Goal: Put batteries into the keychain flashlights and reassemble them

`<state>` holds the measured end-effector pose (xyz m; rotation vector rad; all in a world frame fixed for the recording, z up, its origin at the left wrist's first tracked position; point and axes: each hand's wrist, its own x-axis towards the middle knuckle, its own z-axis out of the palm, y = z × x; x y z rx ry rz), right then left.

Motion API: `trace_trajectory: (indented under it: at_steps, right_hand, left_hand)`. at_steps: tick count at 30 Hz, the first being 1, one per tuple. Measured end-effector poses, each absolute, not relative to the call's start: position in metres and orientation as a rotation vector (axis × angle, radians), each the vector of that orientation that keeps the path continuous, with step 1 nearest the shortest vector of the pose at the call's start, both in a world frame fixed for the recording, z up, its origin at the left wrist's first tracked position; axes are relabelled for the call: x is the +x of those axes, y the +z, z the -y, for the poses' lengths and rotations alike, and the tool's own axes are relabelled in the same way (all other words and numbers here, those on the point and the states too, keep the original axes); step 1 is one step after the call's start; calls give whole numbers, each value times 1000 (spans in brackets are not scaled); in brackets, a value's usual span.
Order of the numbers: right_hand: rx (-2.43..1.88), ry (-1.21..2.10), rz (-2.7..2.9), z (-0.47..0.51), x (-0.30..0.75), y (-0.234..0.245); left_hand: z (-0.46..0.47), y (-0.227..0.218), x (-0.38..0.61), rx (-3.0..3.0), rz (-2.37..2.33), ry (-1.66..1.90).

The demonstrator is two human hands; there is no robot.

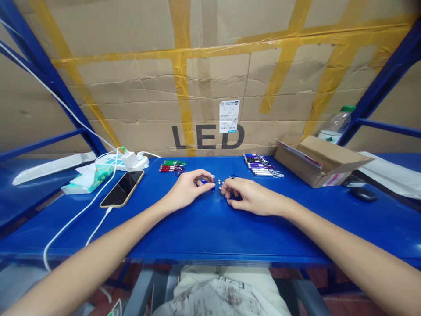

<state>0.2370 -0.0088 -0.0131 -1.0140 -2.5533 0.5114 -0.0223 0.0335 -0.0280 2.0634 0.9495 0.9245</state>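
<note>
My left hand (pixel 189 188) is closed, its thumb and fingers pinching a small blue keychain flashlight (pixel 213 186) with a silver end pointing up; the fingers hide most of it. Several small silver button cells (pixel 219 181) lie on the blue table (pixel 210 232) between my hands. Just right of these cells, my right hand (pixel 253 196) rests low, fingers bent down and thumb apart from them. I see nothing held there. A small blue piece (pixel 232 176) shows behind its knuckles, too little of it to name.
Green and red keychain flashlights (pixel 171 166) lie back left; purple, black and silver ones (pixel 258 166) lie back right. On the left are a phone (pixel 122 188), a power strip (pixel 131 163) and tissues (pixel 87 179). An open carton (pixel 315 162) and a black mouse (pixel 362 194) are right.
</note>
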Motion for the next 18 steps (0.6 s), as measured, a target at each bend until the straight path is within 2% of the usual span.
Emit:
trace_trajectory:
  at_steps: [12,18]
  right_hand:
    - [-1004,357,2250,12,238,-7]
    - [-912,435,2107,17,232,-8]
  left_hand:
    - [-28,-30,-19,1980,-846,816]
    - [-21,-29,-17,2003,-814,762]
